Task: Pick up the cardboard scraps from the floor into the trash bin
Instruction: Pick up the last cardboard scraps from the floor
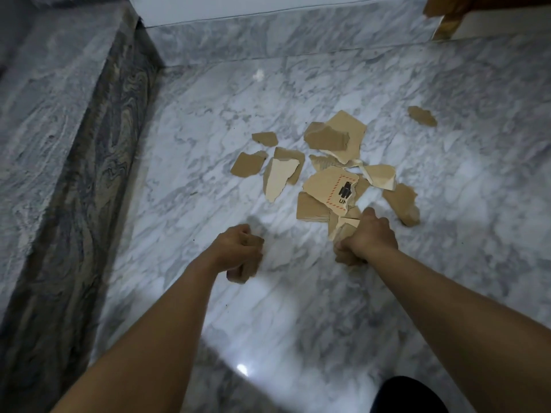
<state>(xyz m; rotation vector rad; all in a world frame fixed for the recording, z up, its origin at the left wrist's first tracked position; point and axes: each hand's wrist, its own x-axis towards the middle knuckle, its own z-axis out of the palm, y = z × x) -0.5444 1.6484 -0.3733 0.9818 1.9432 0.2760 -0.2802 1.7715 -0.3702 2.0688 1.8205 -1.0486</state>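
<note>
Torn brown cardboard scraps (323, 186), one printed, left hand (238, 251) and right hand (369, 236) grips clutching scraps

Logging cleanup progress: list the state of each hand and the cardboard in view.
left hand: gripping a brown scrap
right hand: gripping near scraps at the pile's edge
scrap pile: loose on the floor, pieces overlapping
lone scrap: flat, apart from the pile
</note>
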